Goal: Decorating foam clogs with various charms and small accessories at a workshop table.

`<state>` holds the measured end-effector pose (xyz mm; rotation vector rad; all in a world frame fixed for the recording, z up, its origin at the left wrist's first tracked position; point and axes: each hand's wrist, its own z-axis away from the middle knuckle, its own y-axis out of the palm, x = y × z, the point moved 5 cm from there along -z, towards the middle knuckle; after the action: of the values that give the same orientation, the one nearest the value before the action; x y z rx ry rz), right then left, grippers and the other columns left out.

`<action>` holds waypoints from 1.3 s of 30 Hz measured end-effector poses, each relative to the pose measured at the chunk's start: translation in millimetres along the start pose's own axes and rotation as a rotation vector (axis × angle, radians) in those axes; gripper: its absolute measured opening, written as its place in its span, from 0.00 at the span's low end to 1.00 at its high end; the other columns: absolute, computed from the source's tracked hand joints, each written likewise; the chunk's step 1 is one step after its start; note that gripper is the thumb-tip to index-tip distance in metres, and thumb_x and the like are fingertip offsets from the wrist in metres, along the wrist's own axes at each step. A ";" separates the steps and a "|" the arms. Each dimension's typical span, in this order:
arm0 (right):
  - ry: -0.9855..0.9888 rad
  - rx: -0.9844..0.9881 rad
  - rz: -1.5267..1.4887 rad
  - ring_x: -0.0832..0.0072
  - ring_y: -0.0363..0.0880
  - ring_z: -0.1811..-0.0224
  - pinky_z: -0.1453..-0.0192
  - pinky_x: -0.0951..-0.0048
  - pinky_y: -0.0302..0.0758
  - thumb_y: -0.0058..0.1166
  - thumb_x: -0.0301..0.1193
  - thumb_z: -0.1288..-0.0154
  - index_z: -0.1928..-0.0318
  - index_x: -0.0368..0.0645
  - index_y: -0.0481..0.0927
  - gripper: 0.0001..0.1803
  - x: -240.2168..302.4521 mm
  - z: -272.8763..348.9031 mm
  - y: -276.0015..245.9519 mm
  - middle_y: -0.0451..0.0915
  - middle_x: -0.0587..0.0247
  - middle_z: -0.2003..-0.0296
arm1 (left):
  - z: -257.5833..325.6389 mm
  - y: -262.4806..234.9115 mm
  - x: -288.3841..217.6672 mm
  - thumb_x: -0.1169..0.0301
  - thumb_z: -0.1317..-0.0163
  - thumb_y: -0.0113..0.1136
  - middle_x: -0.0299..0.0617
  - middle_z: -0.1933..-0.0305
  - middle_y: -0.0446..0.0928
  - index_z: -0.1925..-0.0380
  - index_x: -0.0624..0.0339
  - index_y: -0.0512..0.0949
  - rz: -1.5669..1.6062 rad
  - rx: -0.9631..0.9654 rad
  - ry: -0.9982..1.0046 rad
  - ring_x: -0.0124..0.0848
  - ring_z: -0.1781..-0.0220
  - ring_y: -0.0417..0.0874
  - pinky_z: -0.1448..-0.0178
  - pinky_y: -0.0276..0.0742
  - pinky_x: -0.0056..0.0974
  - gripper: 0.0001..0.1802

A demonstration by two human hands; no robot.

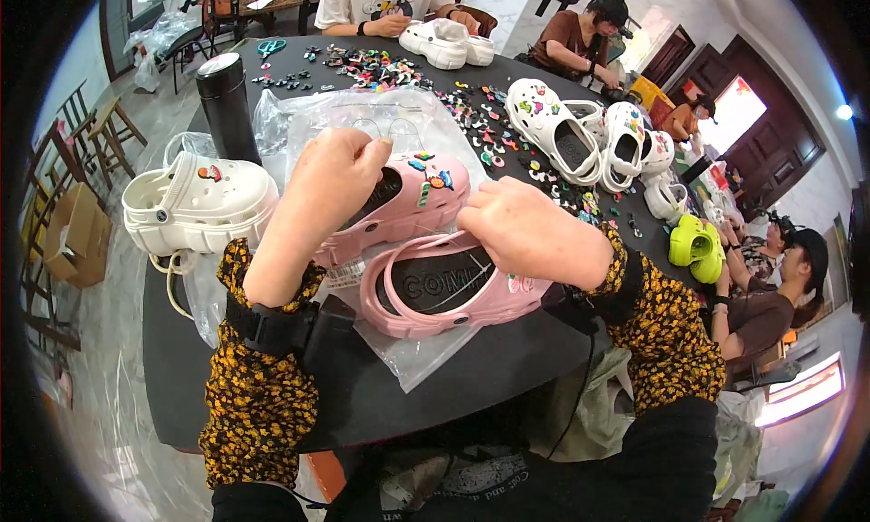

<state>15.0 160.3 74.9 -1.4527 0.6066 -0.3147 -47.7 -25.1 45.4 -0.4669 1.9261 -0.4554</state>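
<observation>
Two pink clogs lie side by side in front of me on clear plastic wrapping. The farther pink clog (433, 188) carries several colourful shoe charms on its upper. The nearer pink clog (444, 321) shows its black insole and back strap, with a few charms at its right end. My left hand (337, 173) is closed above the heel side of the farther clog, thumb against curled fingers. Curled over the upper of the nearer clog is my right hand (535, 230), its fingertips turned down. What either hand pinches is hidden.
White clogs (199, 200) and a black flask (227, 110) stand at left. Loose charms (381, 67) cover the table's far side. Decorated white clogs (555, 128) and lime-green clogs (696, 248) are at right. Several people work around the dark table (272, 409).
</observation>
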 end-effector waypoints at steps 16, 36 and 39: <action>0.062 -0.015 -0.354 0.53 0.75 0.52 0.46 0.60 0.72 0.50 0.23 0.38 0.47 0.38 0.78 0.17 -49.3 -31.3 32.5 0.78 0.49 0.57 | 11.6 40.5 15.5 0.63 0.40 0.57 0.46 0.80 0.79 0.73 0.75 0.81 0.273 0.244 -0.247 0.28 0.80 0.74 0.73 0.72 0.38 0.19; 0.043 0.043 -0.392 0.50 0.80 0.62 0.56 0.56 0.74 0.48 0.22 0.49 0.72 0.32 0.80 0.08 -51.7 -45.2 44.4 0.79 0.41 0.69 | 15.6 62.5 16.6 0.71 0.38 0.58 0.37 0.70 0.81 0.63 0.68 0.80 0.771 0.271 -0.444 0.21 0.73 0.78 0.71 0.72 0.28 0.10; 0.046 -0.089 -0.417 0.50 0.80 0.64 0.57 0.56 0.75 0.50 0.23 0.48 0.73 0.33 0.81 0.07 -51.5 -41.8 36.3 0.79 0.42 0.71 | 14.3 61.5 26.4 0.71 0.38 0.58 0.37 0.68 0.81 0.59 0.68 0.81 0.716 0.302 -0.431 0.21 0.72 0.79 0.70 0.73 0.27 0.12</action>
<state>-56.0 158.1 49.1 -1.6582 0.3520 -0.6553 -51.4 12.2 -11.9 0.3064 1.4433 -0.1462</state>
